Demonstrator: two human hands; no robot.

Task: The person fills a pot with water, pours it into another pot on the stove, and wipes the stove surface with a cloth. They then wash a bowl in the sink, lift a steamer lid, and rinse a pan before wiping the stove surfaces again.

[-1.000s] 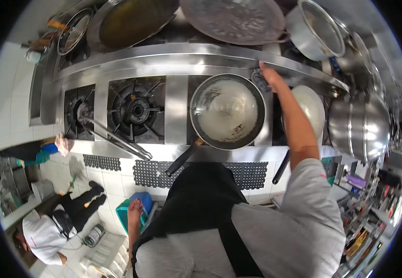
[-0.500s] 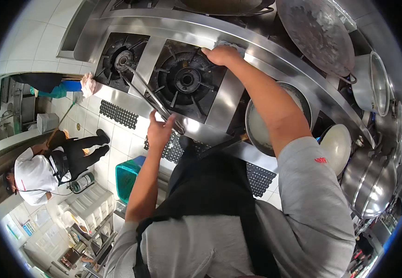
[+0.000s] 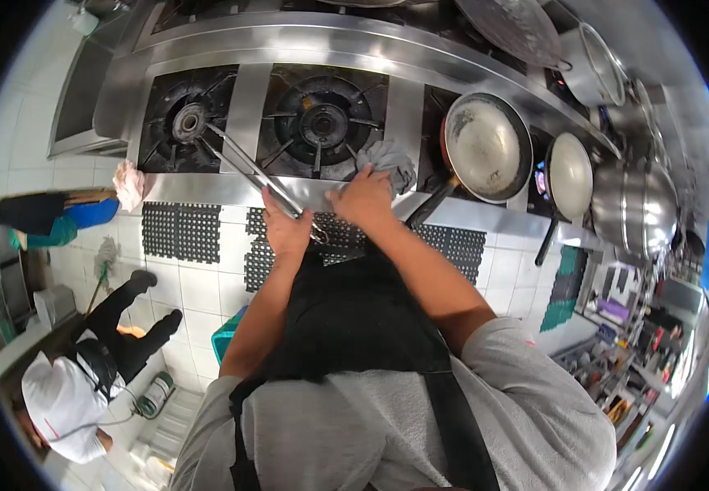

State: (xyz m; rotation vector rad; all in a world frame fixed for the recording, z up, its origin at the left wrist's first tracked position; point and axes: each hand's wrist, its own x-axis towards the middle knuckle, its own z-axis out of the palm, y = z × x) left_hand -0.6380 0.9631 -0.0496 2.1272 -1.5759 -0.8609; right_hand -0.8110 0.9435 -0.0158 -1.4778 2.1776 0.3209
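My left hand (image 3: 287,233) grips a pair of long metal tongs (image 3: 244,164) at the stove's front edge. The tongs slant up and left, their far end over the left burner (image 3: 189,123). My right hand (image 3: 363,200) is closed on a crumpled grey cloth (image 3: 389,164), which rests on the steel edge right of the middle burner (image 3: 322,123). Part of the cloth hides behind the fingers. A pan with a whitish inside (image 3: 485,147) sits on the burner to the right, its dark handle pointing toward me.
A smaller pan (image 3: 570,176) stands further right near a blue flame, beside large steel pots (image 3: 632,200). A pale cloth (image 3: 130,184) hangs at the stove's left corner. Black rubber mats (image 3: 181,231) lie on the tiled floor. A co-worker (image 3: 68,401) holds a mop at the left.
My right hand has drawn the grey cloth from the back of the stove toward its front edge. My left hand keeps its hold on the tongs. The camera view has shifted.
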